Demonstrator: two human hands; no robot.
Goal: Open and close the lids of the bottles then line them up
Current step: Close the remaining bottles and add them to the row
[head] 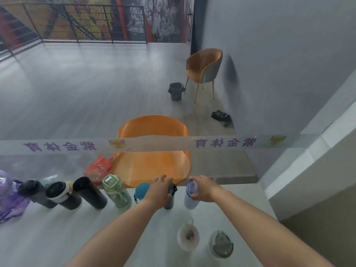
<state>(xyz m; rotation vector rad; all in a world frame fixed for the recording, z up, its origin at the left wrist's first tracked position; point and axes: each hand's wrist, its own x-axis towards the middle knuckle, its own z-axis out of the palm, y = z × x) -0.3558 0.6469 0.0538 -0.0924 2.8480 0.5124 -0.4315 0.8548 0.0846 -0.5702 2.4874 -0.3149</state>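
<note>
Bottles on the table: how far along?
Five bottles, dark cup through blue-lidded bottle, stand lined up. Left hand grips a grey bottle; right hand holds a white bottle. Left: clear cup and grey-lidded tumbler.

the left hand [160, 189] hides most of the grey bottle [169, 201]; nearer than both hands, two clear bottles [187, 237] are blurred.

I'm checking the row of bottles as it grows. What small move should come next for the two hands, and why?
Probably let go of both: the left hand holds the dark bottle and the right hand the white bottle, both standing in the row. Two bottles nearer the person still wait.
</note>
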